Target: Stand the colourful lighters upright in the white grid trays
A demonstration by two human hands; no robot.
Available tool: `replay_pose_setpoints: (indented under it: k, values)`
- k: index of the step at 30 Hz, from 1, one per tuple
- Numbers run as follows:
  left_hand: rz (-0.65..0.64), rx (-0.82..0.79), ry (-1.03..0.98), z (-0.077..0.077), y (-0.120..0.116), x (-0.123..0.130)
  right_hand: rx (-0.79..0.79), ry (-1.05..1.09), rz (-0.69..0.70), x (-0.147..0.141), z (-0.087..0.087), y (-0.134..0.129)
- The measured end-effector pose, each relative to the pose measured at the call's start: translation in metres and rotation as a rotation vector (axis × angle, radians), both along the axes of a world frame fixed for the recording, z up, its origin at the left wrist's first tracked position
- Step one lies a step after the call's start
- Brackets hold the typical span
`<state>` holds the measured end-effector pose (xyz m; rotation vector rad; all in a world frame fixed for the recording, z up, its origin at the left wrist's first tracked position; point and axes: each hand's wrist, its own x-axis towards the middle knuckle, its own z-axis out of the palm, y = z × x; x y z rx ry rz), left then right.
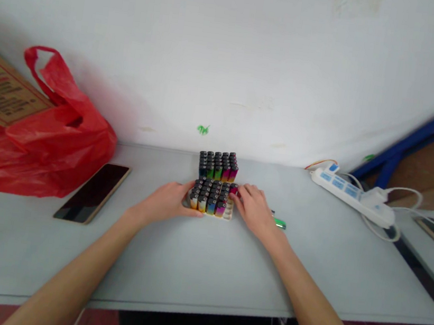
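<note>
A white tray (pixel 227 214) stands in the middle of the table, filled with upright lighters (pixel 207 202) that have black tops and coloured bodies. Several slots along its right side hold no lighter. My left hand (pixel 170 199) is closed around the tray's left end, thumb at the front corner and fingers behind. At the back right corner, the fingers of my right hand (pixel 253 207) are closed on a purple lighter (pixel 234 188) standing in the tray. Behind the tray is a second block of upright lighters (pixel 218 166). A green lighter (pixel 280 223) lies partly hidden beyond my right wrist.
To the left are a phone (pixel 93 193), a red plastic bag (pixel 56 136) and a cardboard box (pixel 5 84). A white power strip (pixel 352 195) with cables lies on the right, near a blue metal frame (pixel 425 131). A white wall (pixel 231 52) bounds the table's back edge.
</note>
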<state>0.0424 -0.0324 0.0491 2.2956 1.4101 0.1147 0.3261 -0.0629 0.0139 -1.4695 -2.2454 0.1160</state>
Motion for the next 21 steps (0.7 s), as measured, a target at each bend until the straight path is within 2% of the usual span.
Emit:
replay_pose_setpoints:
  k: [4,7,12,16,21]
  values:
    - [-0.030,0.018,-0.031,-0.001,0.000,-0.002,0.009,0.155,0.066,0.021,0.007,-0.002]
    - [-0.028,0.006,-0.024,-0.003,0.002,-0.002,0.024,0.241,-0.002,0.056,0.013,-0.003]
    - [-0.030,0.015,-0.014,-0.002,0.002,0.000,-0.214,0.218,-0.049,0.105,0.016,-0.005]
    - [-0.025,0.020,-0.021,-0.001,0.001,0.000,-0.343,0.183,-0.025,0.106,0.016,-0.006]
    - [-0.024,0.023,0.010,-0.003,0.001,-0.001,-0.278,0.202,-0.003,0.091,0.012,-0.005]
